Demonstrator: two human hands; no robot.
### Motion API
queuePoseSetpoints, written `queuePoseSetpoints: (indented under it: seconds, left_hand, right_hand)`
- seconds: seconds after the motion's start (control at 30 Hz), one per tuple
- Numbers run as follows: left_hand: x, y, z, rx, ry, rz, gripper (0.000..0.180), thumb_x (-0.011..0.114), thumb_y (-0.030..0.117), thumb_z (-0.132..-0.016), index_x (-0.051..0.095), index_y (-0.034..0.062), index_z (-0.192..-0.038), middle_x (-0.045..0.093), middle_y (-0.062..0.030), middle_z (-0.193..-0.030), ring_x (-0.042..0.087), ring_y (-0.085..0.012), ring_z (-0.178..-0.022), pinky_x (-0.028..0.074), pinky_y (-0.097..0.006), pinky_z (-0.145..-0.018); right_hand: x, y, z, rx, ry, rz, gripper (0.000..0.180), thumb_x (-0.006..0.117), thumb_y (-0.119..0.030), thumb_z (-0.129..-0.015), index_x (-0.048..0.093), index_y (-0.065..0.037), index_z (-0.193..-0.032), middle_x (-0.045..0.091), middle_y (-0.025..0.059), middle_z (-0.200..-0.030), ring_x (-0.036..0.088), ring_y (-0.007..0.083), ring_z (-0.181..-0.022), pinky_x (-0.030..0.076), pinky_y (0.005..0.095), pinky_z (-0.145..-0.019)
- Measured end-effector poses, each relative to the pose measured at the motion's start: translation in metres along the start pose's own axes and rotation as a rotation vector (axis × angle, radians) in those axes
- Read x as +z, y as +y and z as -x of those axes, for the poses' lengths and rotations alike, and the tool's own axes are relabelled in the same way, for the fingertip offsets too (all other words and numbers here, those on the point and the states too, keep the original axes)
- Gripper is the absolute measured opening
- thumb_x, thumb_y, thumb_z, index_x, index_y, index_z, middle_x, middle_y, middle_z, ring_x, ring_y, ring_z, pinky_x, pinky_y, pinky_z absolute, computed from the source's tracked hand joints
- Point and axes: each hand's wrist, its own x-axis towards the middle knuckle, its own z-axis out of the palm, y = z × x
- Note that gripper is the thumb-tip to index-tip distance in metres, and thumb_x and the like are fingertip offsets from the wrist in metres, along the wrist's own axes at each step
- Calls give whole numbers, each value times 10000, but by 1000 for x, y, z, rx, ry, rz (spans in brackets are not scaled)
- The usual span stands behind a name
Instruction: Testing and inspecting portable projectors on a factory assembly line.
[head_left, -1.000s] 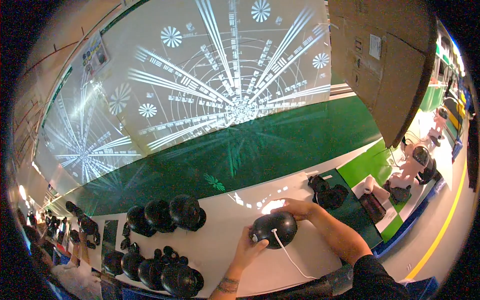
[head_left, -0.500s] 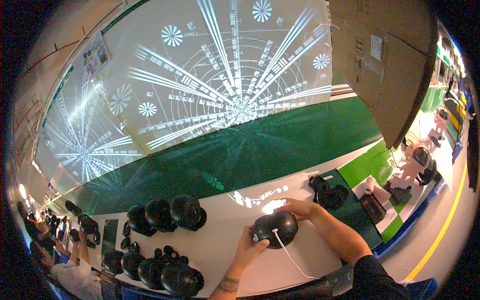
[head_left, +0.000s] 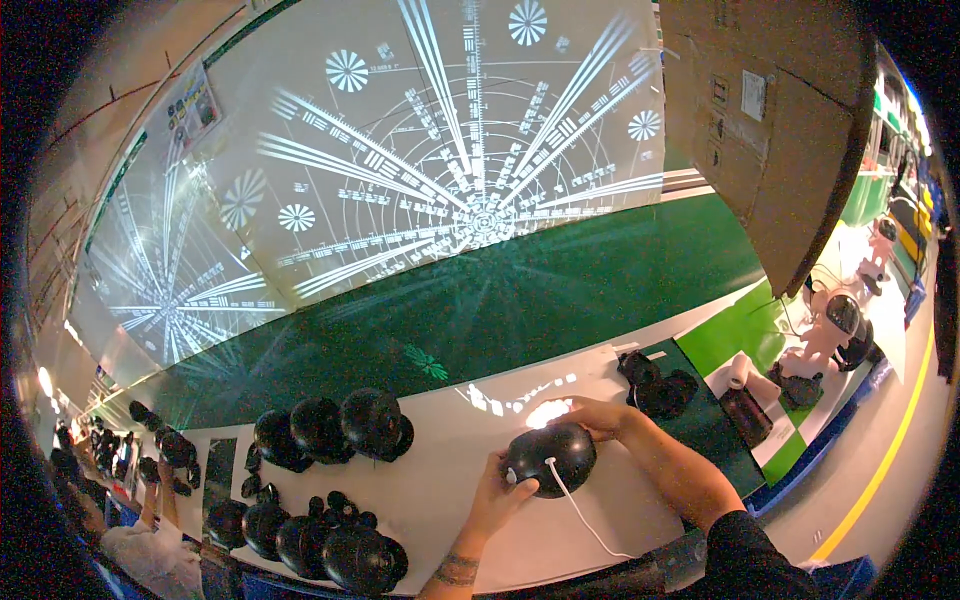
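A glossy black, rounded projector (head_left: 553, 456) rests on the white bench top, with a white cable (head_left: 577, 512) plugged into its back. Bright light spills from its far side, and a white test pattern (head_left: 485, 215) of rays and rings shows on the board ahead. My left hand (head_left: 497, 486) grips the projector's left side, thumb near a small pale knob or button. At its far right edge, my right hand (head_left: 597, 418) has its fingers round the front by the light; the fingertips are partly lost in the glare.
Several similar black round units (head_left: 372, 424) stand in two rows at the left. Black parts (head_left: 657, 386) lie right of my right hand. A large cardboard sheet (head_left: 765, 120) rises at the right, near white units (head_left: 838, 318). Another person's arms (head_left: 160, 500) show at far left.
The projected pattern on the board looks slightly sharper and has shifted a little. Both hands keep their hold on the projector, with hardly any visible movement.
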Motion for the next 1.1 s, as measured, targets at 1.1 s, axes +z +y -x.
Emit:
queuePoseSetpoints:
  seconds: [1.1]
  left_hand:
    - [4,1,-1,-13,-9,35,598,761,201,-806,370,4,-1215,462,-91,-1164,509,-171,-1077,524,-307,-872]
  right_hand:
    - [-57,58,-22,-12,-9,16,383,596,-98,-839,536,-16,-1208,661,90,-1027,648,119,-764,527,226,-610]
